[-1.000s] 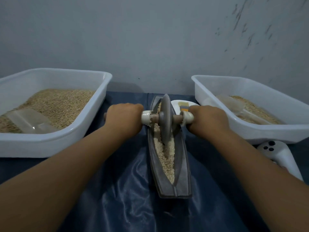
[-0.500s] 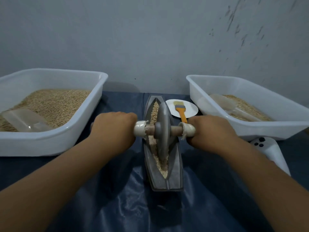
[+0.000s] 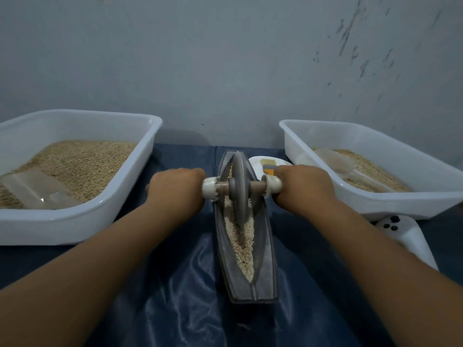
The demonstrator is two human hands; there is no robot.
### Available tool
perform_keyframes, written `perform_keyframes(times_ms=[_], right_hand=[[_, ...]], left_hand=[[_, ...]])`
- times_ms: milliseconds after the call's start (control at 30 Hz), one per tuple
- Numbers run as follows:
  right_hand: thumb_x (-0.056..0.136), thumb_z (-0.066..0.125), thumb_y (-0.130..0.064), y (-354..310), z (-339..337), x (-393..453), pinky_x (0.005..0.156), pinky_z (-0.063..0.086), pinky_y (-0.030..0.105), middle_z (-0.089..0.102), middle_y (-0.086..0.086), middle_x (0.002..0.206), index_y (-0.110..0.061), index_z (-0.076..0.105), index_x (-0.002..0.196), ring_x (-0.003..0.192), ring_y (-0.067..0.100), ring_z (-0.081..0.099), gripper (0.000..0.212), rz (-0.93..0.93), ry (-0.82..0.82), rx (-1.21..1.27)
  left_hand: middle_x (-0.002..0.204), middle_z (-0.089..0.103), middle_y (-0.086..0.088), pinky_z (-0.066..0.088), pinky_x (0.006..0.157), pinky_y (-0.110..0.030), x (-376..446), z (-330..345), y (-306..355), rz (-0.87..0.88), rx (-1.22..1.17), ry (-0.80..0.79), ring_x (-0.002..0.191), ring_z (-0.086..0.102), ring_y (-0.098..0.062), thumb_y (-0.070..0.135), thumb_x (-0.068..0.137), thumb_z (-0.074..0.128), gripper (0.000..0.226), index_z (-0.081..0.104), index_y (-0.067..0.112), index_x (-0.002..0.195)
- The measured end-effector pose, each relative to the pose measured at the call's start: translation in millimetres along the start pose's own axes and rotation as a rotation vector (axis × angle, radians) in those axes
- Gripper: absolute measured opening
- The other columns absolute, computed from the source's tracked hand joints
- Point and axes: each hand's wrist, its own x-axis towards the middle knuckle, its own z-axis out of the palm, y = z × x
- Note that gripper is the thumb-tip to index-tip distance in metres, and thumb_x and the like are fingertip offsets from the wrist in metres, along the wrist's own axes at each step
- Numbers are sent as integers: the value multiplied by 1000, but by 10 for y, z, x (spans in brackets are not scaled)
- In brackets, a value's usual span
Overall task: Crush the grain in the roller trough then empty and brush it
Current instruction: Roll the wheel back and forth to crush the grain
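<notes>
Hands: we had our left hand (image 3: 176, 190) and right hand (image 3: 304, 187) each clenched round one end of the wooden axle (image 3: 258, 187) with its white end caps.
Wheel: the grey stone disc wheel (image 3: 240, 189) stood upright in the far half of the long grey boat-shaped roller trough (image 3: 268, 269) on the bench.
Change: half a second before, the wheel sat nearer the trough's middle; we had since pushed it away from us, toward the far end.
Grain: the pale crushed grain (image 3: 241, 242) lay along the groove on our side of the wheel, with a furrow down its middle.
Meaning: we judged the crushing stroke to be under way, with emptying and brushing not yet begun.
Brush: the orange-handled brush (image 3: 269, 164) lay on a small white plate (image 3: 255, 160) beyond our right hand, untouched.
Surroundings: white plastic tubs at left (image 3: 140, 176) and right (image 3: 375, 144) held grain and clear scoops.
</notes>
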Motion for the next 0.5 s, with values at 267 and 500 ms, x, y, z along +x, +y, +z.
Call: perform_keyframes(times_ms=[267,500], right_hand=[[75,63,-29,57,180,177,52,27,27,39,-11,59,-33,50,83,63,20,50,16,56,54,72],[74,61,-36,84,-125,-352,47,31,24,53,-9,65,-28,45,69,61,9,50,18,-11,-158,78]], left_hand=[[72,46,6,37,62,-33,245,14,26,52,88,82,64,45,-19,27,80,64,23,41,26,82],[65,43,8,39,58,-28,-289,-212,20,110,58,27,61,49,-15,32,82,57,20,37,29,78]])
